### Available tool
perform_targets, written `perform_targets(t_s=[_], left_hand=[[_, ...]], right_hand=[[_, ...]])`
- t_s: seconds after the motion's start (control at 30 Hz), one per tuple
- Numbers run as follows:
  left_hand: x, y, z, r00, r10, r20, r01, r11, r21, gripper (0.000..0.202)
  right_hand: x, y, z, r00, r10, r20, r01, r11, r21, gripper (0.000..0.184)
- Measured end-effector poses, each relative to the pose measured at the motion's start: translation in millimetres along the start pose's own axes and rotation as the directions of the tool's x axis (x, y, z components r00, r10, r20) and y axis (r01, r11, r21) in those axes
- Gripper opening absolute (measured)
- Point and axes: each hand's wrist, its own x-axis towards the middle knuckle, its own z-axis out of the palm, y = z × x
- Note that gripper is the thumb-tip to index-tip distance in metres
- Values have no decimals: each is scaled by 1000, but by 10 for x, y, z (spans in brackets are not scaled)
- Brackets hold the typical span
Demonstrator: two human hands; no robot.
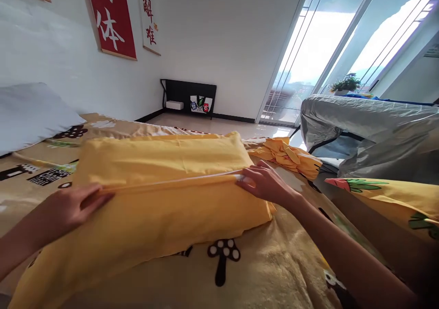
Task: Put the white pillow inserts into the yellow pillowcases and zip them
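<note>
A plump yellow pillowcase, apparently filled by a pillow, lies across the patterned bed. Along its middle runs a long seam or opening with a thin white strip, stretched between my two hands. My left hand pinches the fabric at the left end of this line, thumb and fingers closed. At the right end, my right hand grips the cloth, with a bit of white showing beside its fingertips. The near part of the yellow cloth spreads loosely toward the lower left.
The bed's brown blanket has mushroom prints. A crumpled orange-yellow cloth lies at right, near yellow printed fabric. A white pillow is at left. Beyond stand a black shelf and a plastic-covered piece of furniture.
</note>
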Motion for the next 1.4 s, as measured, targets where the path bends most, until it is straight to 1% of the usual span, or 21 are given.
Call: perform_targets(t_s=[0.07, 0.13, 0.2, 0.27, 0.3, 0.37, 0.43, 0.53, 0.63, 0.73, 0.8, 0.87, 0.93, 1.0, 1.03, 1.1, 1.17, 1.23, 1.3, 1.33, 1.4], left_hand=[[329, 102, -183, 999, -46, -18, 46, 999, 18, 46], [604, 210, -390, 987, -80, -140, 90, 994, 70, 42], [781, 267, -530, 952, -45, -303, 93, 984, 149, 38], [879, 280, -516, 910, 39, -413, 72, 965, 251, 36], [912, 283, -440, 904, 79, -421, 52, 955, 292, 37], [969, 301, -170, 931, 125, -343, -10, 948, 318, 39], [1034, 338, 179, 960, 190, -206, -134, 957, 258, 44], [1153, 368, 622, 944, 311, -106, -298, 946, 127, 52], [1250, 328, 821, 938, 337, -85, -328, 939, 107, 51], [1275, 289, 846, 934, 350, -75, -340, 933, 120, 49], [1271, 302, 791, 933, 354, -58, -342, 927, 154, 46], [1281, 346, 655, 936, 353, -8, -341, 912, 229, 44], [1315, 408, 415, 941, 336, 46, -332, 888, 318, 41], [1356, 475, 96, 948, 312, 59, -309, 866, 394, 39], [1371, 507, -73, 955, 295, 30, -278, 857, 433, 39], [1378, 571, -379, 956, 273, -106, -185, 845, 502, 40], [1350, 632, -591, 923, 288, -256, -112, 836, 537, 38], [1303, 685, -690, 897, 338, -287, -137, 827, 545, 35], [1256, 715, -703, 897, 374, -237, -198, 817, 541, 33], [1237, 717, -689, 895, 372, -245, -194, 820, 538, 32], [1211, 698, -634, 882, 329, -338, -112, 842, 527, 30]], right_hand=[[304, 84, 19, 999, 21, 46, -17, 996, -88, 32], [525, 169, -75, 998, 30, 51, -21, 986, -163, 36], [609, 251, -212, 999, 40, 0, -39, 975, -218, 41], [564, 324, -292, 996, 56, -70, -73, 961, -267, 45], [507, 356, -290, 993, 71, -97, -96, 955, -282, 46], [362, 407, -192, 987, 124, -104, -149, 947, -285, 50], [222, 433, -2, 980, 196, -33, -198, 943, -267, 50], [100, 403, 333, 953, 279, 119, -244, 939, -244, 34], [94, 295, 592, 928, 325, 183, -279, 930, -237, 32], [122, 182, 709, 929, 316, 191, -265, 931, -252, 31], [132, 157, 686, 937, 292, 192, -239, 936, -259, 29], [144, 189, 566, 947, 259, 191, -202, 940, -274, 29], [167, 262, 349, 964, 207, 167, -145, 934, -326, 31], [195, 342, 72, 980, 161, 113, -104, 912, -396, 33], [206, 375, -66, 986, 152, 68, -109, 897, -428, 33], [211, 416, -294, 986, 159, -52, -165, 869, -466, 33], [186, 424, -425, 980, 146, -135, -194, 850, -491, 35], [139, 421, -474, 990, 93, -109, -136, 846, -515, 37], [92, 426, -497, 996, 59, -71, -88, 846, -526, 38], [73, 435, -512, 994, 59, -88, -97, 844, -527, 37], [48, 460, -549, 983, 67, -172, -149, 840, -522, 38]])
